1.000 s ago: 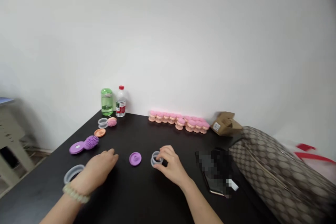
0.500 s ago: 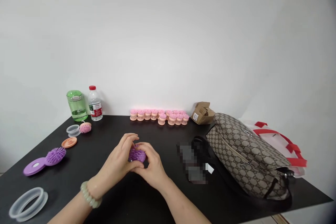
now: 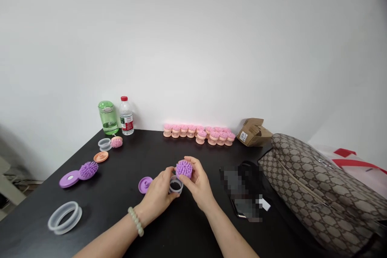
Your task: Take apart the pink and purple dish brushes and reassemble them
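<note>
My right hand (image 3: 198, 183) grips a purple bristled brush head (image 3: 184, 168) between thumb and fingers, bristles toward me. My left hand (image 3: 159, 193) holds a translucent ring (image 3: 177, 189) just below and left of the brush head. Whether ring and brush head touch, I cannot tell. A round purple cap (image 3: 145, 184) with a small central knob lies on the black table (image 3: 127, 225), beside my left hand. Farther left, another purple bristled head (image 3: 88, 170) rests against a flat purple disc (image 3: 69, 179). In front of them is a large translucent ring (image 3: 65, 217).
Several pink brushes (image 3: 201, 137) stand along the wall. At back left are a green bottle (image 3: 108, 117), a water bottle (image 3: 126, 119), a small ring (image 3: 104, 144), a pink brush head (image 3: 116, 142) and an orange disc (image 3: 100, 157). A cardboard box (image 3: 254, 132) and patterned bag (image 3: 320, 185) occupy the right.
My hands, together around the purple brush head before, now hold brush head and ring separately. The purple cap has come into sight beside my left hand. My view has turned left.
</note>
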Demonstrator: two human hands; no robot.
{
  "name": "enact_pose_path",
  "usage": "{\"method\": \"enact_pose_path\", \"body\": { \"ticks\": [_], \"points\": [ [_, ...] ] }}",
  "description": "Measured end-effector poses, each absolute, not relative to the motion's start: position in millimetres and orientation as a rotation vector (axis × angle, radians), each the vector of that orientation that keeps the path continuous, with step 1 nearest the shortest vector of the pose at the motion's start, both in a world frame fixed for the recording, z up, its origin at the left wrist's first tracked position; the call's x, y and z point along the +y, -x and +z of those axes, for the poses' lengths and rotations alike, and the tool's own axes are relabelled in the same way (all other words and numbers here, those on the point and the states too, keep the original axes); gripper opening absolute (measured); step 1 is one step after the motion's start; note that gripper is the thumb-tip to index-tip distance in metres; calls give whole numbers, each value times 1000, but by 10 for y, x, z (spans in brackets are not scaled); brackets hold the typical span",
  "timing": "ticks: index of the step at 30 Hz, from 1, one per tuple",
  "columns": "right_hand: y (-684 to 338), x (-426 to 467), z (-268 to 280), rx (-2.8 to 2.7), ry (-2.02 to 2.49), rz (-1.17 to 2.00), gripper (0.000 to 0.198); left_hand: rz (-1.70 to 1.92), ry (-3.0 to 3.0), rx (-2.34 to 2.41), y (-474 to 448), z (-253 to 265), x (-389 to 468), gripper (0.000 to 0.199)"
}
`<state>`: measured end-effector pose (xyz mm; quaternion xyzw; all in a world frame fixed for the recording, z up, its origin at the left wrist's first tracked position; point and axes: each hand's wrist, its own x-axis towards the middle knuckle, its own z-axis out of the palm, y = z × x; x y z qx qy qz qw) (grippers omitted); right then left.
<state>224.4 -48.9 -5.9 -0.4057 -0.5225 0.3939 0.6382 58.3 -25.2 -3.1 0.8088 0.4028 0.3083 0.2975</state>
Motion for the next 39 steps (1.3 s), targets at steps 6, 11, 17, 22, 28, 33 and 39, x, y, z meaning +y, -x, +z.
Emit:
{"method": "enact_pose_path", "body": {
  "ticks": [6, 11, 17, 22, 28, 33, 39],
  "points": [
    [-2204, -507, -95, -1198, 853, 1000, 46, 933, -1759, 847, -627, -12, -268, 59],
    [-2210, -522, -115, -1249, 872, 1065, 49, 971, -1639, 872, -644, -57, -242, 59],
    [-2227, -499, -132, -1241, 903, 1110, 47, 1022, -1614, 889, -624, 17, -295, 57],
    [-2236, -501, -74, -1176, 960, 1134, 44, 1031, -1638, 916, -612, 98, -348, 53],
    [-2229, -512, 1, -1018, 877, 1319, 36, 991, -1624, 891, -604, 163, -378, 53],
    [-2253, -514, -17, -1089, 885, 1294, 34, 1000, -1642, 911, -592, 150, -377, 51],
    [-2296, -511, -14, -1205, 958, 1151, 46, 1016, -1626, 973, -574, 132, -335, 56]
  ]
}}
